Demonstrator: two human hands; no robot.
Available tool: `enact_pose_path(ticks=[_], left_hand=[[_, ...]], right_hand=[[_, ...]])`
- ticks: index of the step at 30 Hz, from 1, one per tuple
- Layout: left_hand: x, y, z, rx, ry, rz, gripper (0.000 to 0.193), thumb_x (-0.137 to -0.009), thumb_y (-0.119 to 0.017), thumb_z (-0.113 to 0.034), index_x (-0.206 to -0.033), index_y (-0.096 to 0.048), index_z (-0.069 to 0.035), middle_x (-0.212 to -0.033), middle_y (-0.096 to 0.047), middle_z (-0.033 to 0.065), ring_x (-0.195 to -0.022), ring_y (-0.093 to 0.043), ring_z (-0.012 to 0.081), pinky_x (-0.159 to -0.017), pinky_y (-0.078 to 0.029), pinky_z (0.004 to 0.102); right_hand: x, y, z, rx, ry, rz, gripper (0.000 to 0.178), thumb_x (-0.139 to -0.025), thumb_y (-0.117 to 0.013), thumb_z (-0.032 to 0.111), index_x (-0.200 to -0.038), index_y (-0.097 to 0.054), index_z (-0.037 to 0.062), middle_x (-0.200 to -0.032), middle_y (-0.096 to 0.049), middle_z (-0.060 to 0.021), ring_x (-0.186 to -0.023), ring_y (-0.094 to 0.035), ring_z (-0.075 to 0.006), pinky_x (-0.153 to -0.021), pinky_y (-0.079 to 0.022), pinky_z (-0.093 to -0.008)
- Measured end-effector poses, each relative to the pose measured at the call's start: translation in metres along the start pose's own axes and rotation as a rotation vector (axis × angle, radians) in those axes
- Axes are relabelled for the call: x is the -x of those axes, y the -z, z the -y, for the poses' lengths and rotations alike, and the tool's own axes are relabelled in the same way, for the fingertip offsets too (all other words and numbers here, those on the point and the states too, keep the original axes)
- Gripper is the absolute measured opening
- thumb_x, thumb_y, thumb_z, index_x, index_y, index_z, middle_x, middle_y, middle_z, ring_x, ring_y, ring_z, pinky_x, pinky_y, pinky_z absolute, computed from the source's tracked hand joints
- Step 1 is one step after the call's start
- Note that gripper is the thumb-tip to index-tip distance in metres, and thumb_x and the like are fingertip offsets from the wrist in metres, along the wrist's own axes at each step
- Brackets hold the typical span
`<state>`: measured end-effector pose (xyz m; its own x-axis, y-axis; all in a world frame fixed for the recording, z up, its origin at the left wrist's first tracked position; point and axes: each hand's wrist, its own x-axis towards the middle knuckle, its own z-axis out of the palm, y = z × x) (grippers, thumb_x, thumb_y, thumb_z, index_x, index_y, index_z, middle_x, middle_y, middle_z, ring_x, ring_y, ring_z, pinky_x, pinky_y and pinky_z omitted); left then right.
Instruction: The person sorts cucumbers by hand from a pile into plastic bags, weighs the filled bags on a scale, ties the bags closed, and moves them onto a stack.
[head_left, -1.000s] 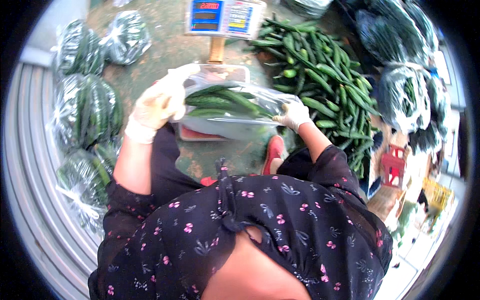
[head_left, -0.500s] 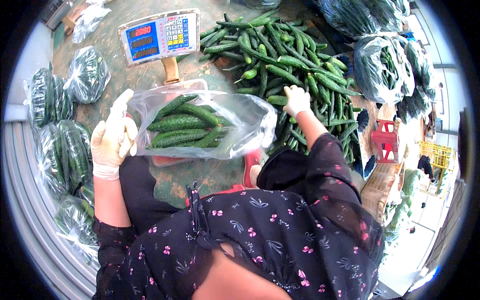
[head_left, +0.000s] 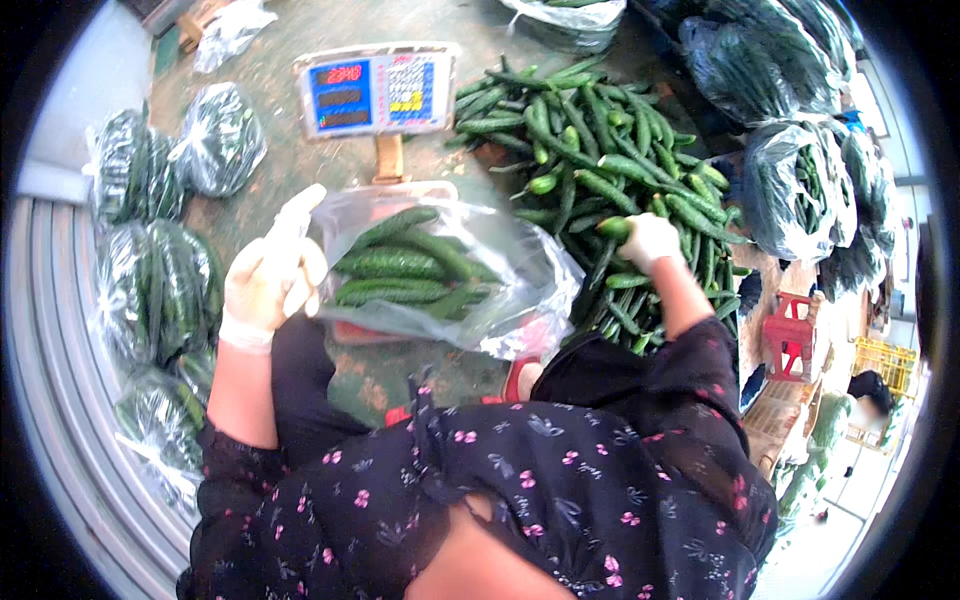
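A clear plastic bag (head_left: 540, 290) with several cucumbers (head_left: 390, 264) inside lies on its side on the scale's platform (head_left: 437, 190). My left hand (head_left: 272, 275), in a white glove, is at the bag's left edge. Its forefinger points up and the other fingers curl at the plastic. Over on the right, my gloved right hand (head_left: 652, 242) grips a single cucumber (head_left: 613, 229) by one end, above the big loose cucumber pile (head_left: 600, 130). Behind the bag stands the scale's display (head_left: 376, 90), with red digits lit.
Filled bags of cucumbers (head_left: 160, 290) line the left side beside a ridged metal wall (head_left: 60, 350). More large bags (head_left: 795, 190) stand at the far right. A red plastic crate (head_left: 790, 335) and a yellow crate (head_left: 880, 365) are at the right.
The whole view has shifted, so things sit further right and lower. The cucumber in my right hand is now tilted end-up. The scale's lit digits differ.
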<state>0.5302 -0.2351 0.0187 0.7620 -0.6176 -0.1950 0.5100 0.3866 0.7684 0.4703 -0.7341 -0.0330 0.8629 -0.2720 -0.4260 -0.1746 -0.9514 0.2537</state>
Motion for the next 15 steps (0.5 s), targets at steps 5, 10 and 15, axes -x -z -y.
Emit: enact_pose_path(ticks=[5, 10, 15], left_hand=[[0.011, 0.008, 0.0, -0.149, 0.003, 0.098, 0.093, -0.082, -0.057, -0.047, -0.144, -0.005, -0.001, -0.086, -0.057, 0.0186, -0.042, -0.043, 0.0151, -0.046, -0.05, 0.0317], [0.018, 0.01, 0.004, 0.236, 0.041, 0.255, 0.095, -0.081, -0.06, -0.04, -0.143, -0.001, -0.001, -0.093, -0.057, 0.0245, -0.046, -0.048, 0.0197, -0.053, -0.054, 0.0373], [0.019, 0.019, 0.007, 0.265, -0.042, 0.205, 0.094, -0.08, -0.061, -0.042, -0.144, -0.005, -0.001, -0.096, -0.057, 0.023, -0.049, -0.049, 0.02, -0.049, -0.051, 0.0353]], right_hand=[[0.099, 0.063, -0.057, -1.059, -0.01, -0.341, 0.043, -0.073, -0.07, 0.02, -0.11, -0.061, 0.0017, -0.097, -0.064, -0.0043, -0.088, -0.06, -0.0134, -0.083, -0.046, -0.0269], [0.167, 0.108, -0.037, -1.595, 0.366, -0.665, 0.063, -0.074, -0.07, 0.026, -0.122, -0.046, -0.0065, -0.117, -0.054, -0.0156, -0.1, -0.057, -0.0257, -0.094, -0.042, -0.0372], [0.138, 0.08, 0.067, -1.667, 0.547, -0.471, 0.06, -0.075, -0.071, 0.033, -0.122, -0.048, 0.0019, -0.118, -0.053, -0.0167, -0.103, -0.055, -0.0267, -0.095, -0.042, -0.0421]])
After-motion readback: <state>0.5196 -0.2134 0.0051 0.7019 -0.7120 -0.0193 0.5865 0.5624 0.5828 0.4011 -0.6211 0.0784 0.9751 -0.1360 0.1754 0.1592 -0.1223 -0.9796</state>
